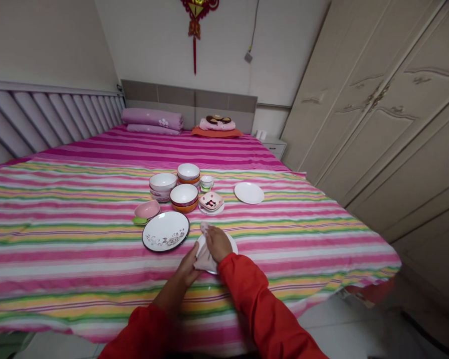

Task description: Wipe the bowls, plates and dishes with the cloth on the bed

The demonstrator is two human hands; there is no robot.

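Observation:
A small white plate (pixel 232 245) lies on the striped bedspread near the front edge. My right hand (pixel 217 243) presses a pale cloth (pixel 204 258) flat onto it, fingers closed over the cloth. My left hand (pixel 189 268) grips the plate's near left rim. Both arms wear red sleeves. Left of the plate lies a larger white plate with a dark rim and flower pattern (pixel 166 231).
Behind stand stacked bowls (pixel 184 197), a white bowl (pixel 162 185), another stack (pixel 188 174), a pink bowl (pixel 147 210), a small pink dish on a saucer (pixel 211 202), small cups (pixel 207 182) and a plain white plate (pixel 249 192). A wardrobe (pixel 381 114) stands at right.

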